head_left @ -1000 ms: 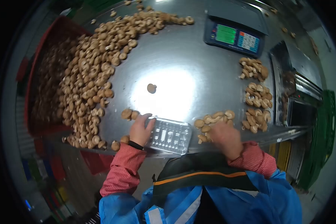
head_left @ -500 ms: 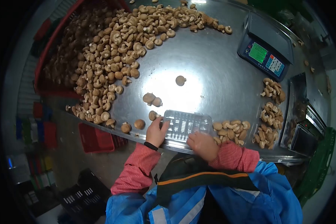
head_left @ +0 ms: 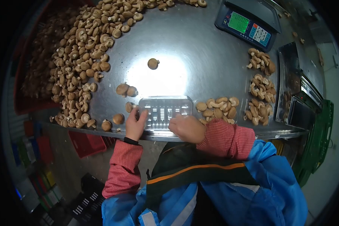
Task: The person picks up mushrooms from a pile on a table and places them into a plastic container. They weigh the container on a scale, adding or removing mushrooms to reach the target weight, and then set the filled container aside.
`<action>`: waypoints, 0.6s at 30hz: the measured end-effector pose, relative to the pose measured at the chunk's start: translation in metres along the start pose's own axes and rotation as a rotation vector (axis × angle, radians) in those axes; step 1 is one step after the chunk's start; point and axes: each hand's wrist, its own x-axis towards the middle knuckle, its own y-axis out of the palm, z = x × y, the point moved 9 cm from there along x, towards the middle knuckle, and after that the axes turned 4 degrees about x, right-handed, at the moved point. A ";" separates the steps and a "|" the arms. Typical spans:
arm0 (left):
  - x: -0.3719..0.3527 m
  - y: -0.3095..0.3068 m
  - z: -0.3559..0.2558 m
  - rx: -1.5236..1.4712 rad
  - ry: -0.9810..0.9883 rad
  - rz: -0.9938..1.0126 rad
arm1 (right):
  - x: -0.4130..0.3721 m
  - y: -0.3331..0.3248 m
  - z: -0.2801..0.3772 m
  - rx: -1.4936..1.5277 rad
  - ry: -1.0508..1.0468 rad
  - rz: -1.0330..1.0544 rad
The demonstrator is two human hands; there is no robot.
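Observation:
A clear plastic tray (head_left: 165, 107) with nothing in it lies on the metal table near its front edge. My left hand (head_left: 136, 123) is at the tray's left side, thumb and fingers apart, the fingertips by its wall. On the tray's right front part rests my right hand (head_left: 187, 128), its fingers curled in; whether they pinch the rim is hidden. Loose mushrooms (head_left: 118, 119) lie left of the tray, and a single mushroom (head_left: 153, 63) sits farther back. Just right of my right hand is a filled portion of mushrooms (head_left: 217, 109).
A large heap of mushrooms (head_left: 79, 56) covers the left of the metal table (head_left: 207, 49), spilling from a red crate. A scale (head_left: 248, 24) stands at the back right. Several mushroom portions (head_left: 262, 88) line the right side. A red basket (head_left: 87, 144) is below the table edge.
The whole view has shifted, so the table things appear farther left and higher. Both hands remain at the tray, with no clear change in their hold.

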 end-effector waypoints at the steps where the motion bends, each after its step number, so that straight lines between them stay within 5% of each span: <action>1: -0.001 0.000 0.001 -0.012 -0.016 -0.002 | 0.001 -0.001 0.000 0.001 -0.035 -0.018; 5: -0.047 -0.060 -0.089 -0.021 0.421 -0.588 | 0.011 -0.049 -0.008 0.123 -0.087 0.002; 7: -0.071 -0.037 -0.120 -0.023 0.552 -0.293 | 0.016 -0.122 -0.009 0.053 -0.166 -0.272; 8: -0.091 -0.014 -0.157 0.109 0.796 -0.186 | 0.018 -0.152 -0.023 0.077 -0.058 -0.290; 12: -0.123 0.104 -0.176 0.224 0.853 0.341 | 0.000 -0.218 -0.068 0.124 0.242 -0.525; 18: -0.120 0.168 -0.185 0.564 0.875 0.358 | -0.035 -0.192 -0.097 0.247 0.351 -0.499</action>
